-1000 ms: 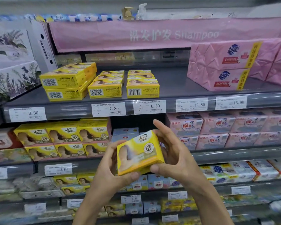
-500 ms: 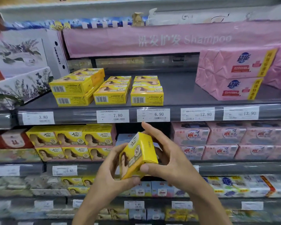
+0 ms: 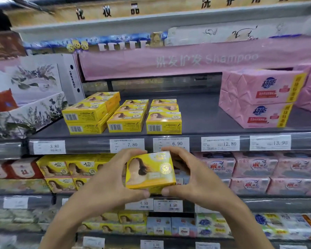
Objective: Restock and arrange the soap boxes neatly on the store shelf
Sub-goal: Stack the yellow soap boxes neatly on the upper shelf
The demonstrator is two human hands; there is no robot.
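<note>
Holding one yellow soap box [image 3: 150,172] up in front of the shelves, we grip it w/ both hands. The left hand [image 3: 111,184] and right hand [image 3: 196,178] have fingers curled over its top edge and thumbs under the bottom. The box is mid-air, just below the price rail, under the 7.80 tag [image 3: 127,145] & 6.90 tag [image 3: 171,143]. Its face shows a long-haired figure & a round gold seal; the small print is too blurred to read.

Other tags read 3.80, 12.80, 13.90. The pink banner [image 3: 205,59] says "Shampoo" after some Chinese chars. On the upper shelf [image 3: 199,112] lie stacked yellow boxes [image 3: 126,117], barcodes out, w/ pink packs [image 3: 258,97] at right.

Vs 0.5 s ago: the box was nearly edge-on, now its big face is turned to us. Our view has tilted up, so a top sign w/ Chinese chars shows.
</note>
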